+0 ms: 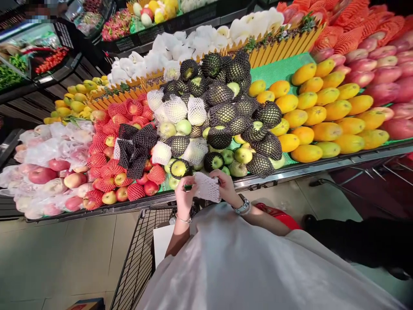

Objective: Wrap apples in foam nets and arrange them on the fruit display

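Between my two hands, just in front of the stand's metal edge, a white foam fruit net (pixel 207 188) is stretched flat, with no fruit visible inside it. My left hand (pixel 185 196) pinches its left end. At the other end, the fingers of my right hand (pixel 224 185) grip the net; a watch sits on that wrist. Right beyond my hands lie green apples (pixel 243 155), some bare and some in black foam nets (pixel 219 137) or white nets (pixel 194 151). Flattened black nets (pixel 137 148) rest on the red-netted apples (pixel 122 181) to the left.
Yellow papayas (pixel 322 129) and pink apples (pixel 387 77) fill the right of the stand. Bagged apples (pixel 41 174) lie at the left end. A wire shopping cart (pixel 135 254) stands below my left arm. A dark-clothed person's leg (pixel 358 241) is at the right. A low yellow fence (pixel 284 45) divides the display.
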Demonstrator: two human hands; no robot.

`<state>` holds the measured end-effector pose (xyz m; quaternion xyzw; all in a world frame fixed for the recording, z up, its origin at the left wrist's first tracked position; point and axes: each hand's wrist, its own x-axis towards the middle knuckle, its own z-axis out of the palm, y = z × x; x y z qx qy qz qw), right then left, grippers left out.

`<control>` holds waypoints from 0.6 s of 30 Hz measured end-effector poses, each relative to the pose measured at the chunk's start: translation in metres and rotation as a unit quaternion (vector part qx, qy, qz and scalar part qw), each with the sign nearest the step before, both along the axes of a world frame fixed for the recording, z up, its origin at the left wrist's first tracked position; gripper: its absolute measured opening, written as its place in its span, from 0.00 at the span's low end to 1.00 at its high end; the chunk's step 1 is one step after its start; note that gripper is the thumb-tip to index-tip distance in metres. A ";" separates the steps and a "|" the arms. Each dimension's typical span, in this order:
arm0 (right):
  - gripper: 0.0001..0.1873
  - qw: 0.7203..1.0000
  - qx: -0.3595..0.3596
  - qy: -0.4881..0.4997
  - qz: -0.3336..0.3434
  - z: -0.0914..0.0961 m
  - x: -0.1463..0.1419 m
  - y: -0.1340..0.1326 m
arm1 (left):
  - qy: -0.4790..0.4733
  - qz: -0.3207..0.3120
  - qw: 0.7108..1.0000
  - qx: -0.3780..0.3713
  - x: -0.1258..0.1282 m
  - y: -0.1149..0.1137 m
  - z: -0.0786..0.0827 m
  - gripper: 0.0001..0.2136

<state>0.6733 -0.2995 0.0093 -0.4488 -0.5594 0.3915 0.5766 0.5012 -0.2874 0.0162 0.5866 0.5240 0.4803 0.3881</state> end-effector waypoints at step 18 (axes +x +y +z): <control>0.16 0.986 -0.125 0.046 -0.105 -0.017 0.051 -0.016 | 0.104 -0.226 0.961 0.122 0.027 -0.006 -0.007 0.13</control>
